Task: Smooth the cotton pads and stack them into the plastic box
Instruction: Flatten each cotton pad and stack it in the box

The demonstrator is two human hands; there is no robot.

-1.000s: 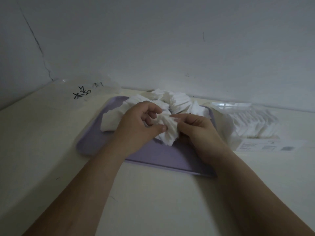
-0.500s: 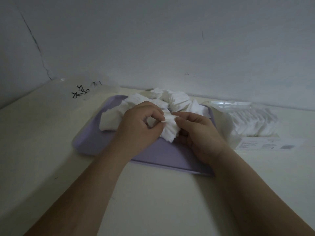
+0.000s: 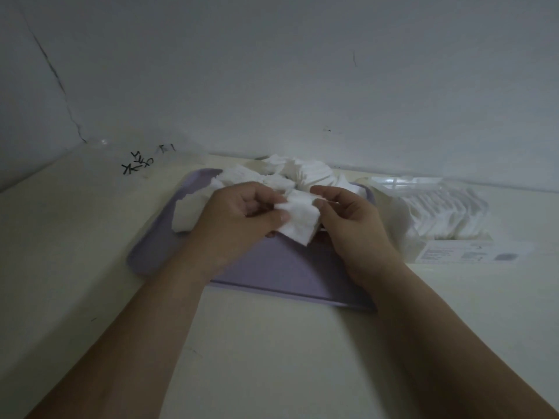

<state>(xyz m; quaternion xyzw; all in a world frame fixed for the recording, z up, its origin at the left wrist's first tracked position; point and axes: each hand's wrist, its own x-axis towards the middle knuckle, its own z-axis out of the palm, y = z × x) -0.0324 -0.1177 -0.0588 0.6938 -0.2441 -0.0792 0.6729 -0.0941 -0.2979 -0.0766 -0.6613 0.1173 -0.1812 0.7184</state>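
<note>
Head view: left hand and right hand both pinch one cotton pad above the tray's middle; plastic box past its right edge. Uneven pull could crease it.

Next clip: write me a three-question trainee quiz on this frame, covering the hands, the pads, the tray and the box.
1. True or false: the left hand and the right hand both pinch the same cotton pad.
2. Multiple choice: the loose pile of pads lies on A) the purple tray, B) a folded towel, C) the person's lap.
3. Fill in: the plastic box, already holding a row of pads, stands to the ___ of the tray.
Key: 1 true; 2 A; 3 right.
</note>
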